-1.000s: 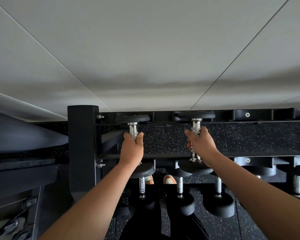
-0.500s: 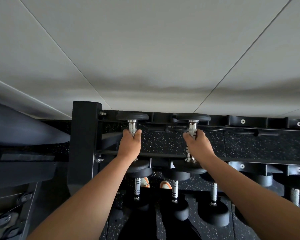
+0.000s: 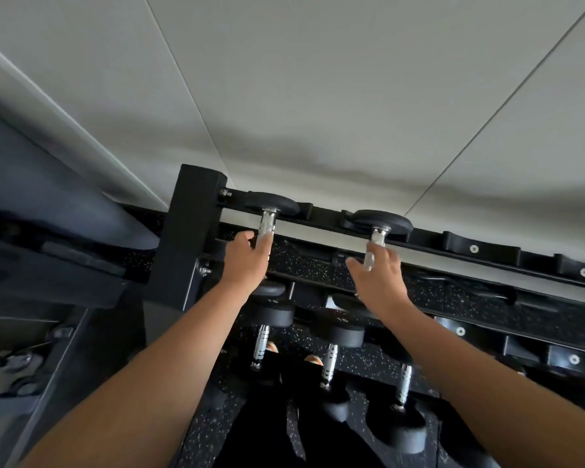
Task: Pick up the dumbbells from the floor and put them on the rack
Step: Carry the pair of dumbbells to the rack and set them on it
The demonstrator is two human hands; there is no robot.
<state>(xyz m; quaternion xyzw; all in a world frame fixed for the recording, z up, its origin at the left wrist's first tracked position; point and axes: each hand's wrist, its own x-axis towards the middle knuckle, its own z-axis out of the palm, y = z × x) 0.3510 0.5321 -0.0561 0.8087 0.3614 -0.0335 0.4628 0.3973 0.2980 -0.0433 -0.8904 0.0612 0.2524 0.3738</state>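
Note:
Two black dumbbells with chrome handles lie across the top tier of the black rack [image 3: 190, 238]. The left dumbbell [image 3: 268, 221] sits beside the rack's corner post, and the right dumbbell [image 3: 379, 235] lies a hand's width to its right. My left hand [image 3: 247, 263] rests at the left handle with thumb and fingers loosened and spread. My right hand [image 3: 377, 283] is at the right handle, fingers apart, with the chrome bar showing between thumb and fingers. Each dumbbell's near head is hidden behind my hand and wrist.
A lower tier holds three more dumbbells [image 3: 341, 332] under my arms. Empty black saddles [image 3: 473, 248] run along the top rail to the right. A pale wall [image 3: 318, 96] stands just behind the rack. The speckled rubber floor [image 3: 217, 434] and my shoe tips [image 3: 313, 359] show below.
Both hands have loosened from closed grips on the handles to spread fingers. The dumbbells stay on the top tier. The view has tilted and moved closer.

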